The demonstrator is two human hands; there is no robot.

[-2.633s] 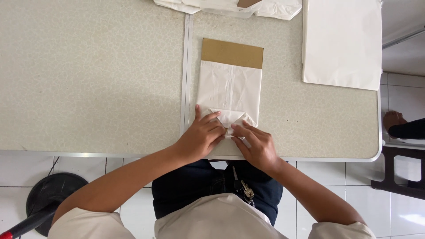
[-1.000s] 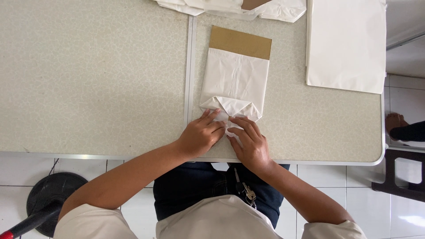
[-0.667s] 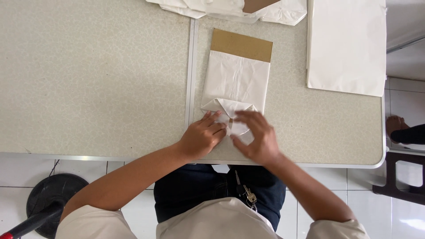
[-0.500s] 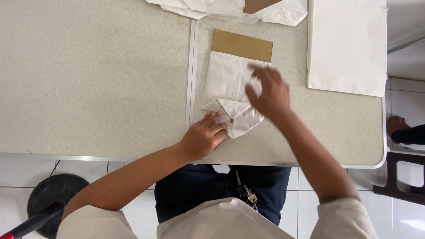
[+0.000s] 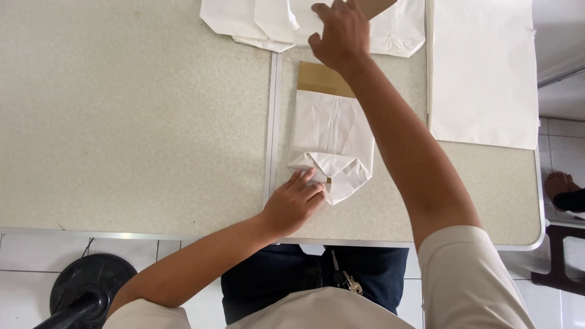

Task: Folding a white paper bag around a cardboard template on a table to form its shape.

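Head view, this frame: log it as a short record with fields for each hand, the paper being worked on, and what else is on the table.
left hand: fingers pressing the folded near end of the white paper bag
right hand: reaching to the far edge, on the pile of folded white bags
bag: lies flat, brown card insert showing at the far end
other: stack of white sheets at right
surface: speckled table

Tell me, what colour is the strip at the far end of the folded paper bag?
Brown, like cardboard; the strip shows in the head view.
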